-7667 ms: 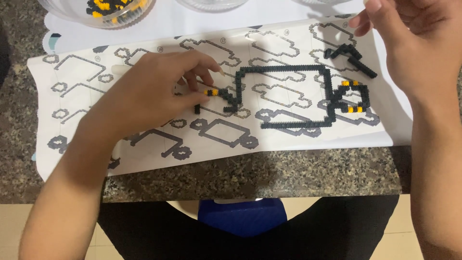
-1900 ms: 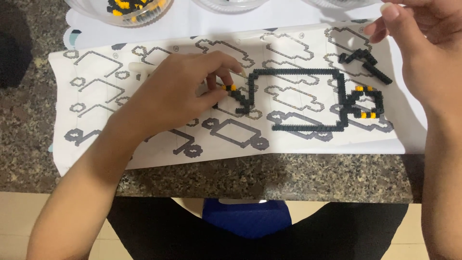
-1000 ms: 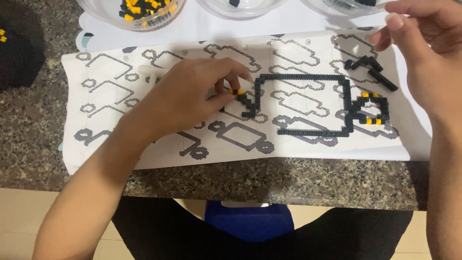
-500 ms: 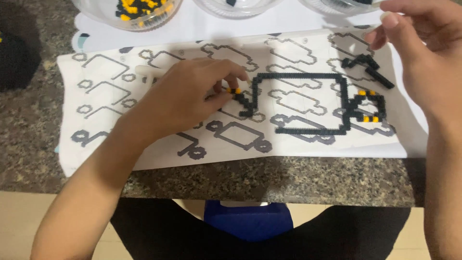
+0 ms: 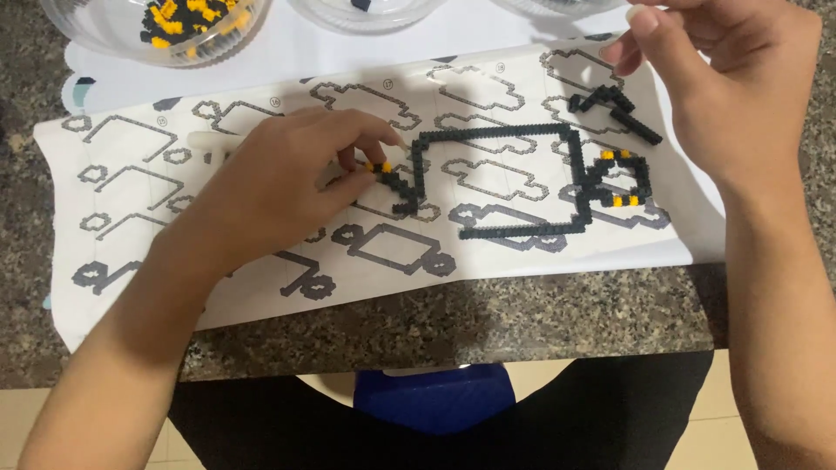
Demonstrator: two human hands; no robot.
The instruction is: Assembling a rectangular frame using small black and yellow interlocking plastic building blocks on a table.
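A black small-brick frame [image 5: 501,178] lies on a white instruction sheet [image 5: 261,270] printed with grey outline diagrams. My left hand [image 5: 279,183] rests on the sheet and pinches the frame's left end, where small orange and black bricks [image 5: 380,167] sit. A black and orange block cluster [image 5: 620,178] forms the frame's right end. A separate black piece [image 5: 614,109] lies above it. My right hand [image 5: 723,83] hovers at the top right with fingers curled together; whether it holds a small piece is not visible.
A clear bowl of black and orange bricks [image 5: 187,22] stands at the top left, and a second clear bowl [image 5: 366,10] at top centre. The sheet lies on a speckled granite counter [image 5: 488,313], whose front edge runs below. A blue stool [image 5: 435,396] shows under it.
My left hand stays pinched on the frame's left end. The view has shifted slightly, and my right hand stays raised at the top right.
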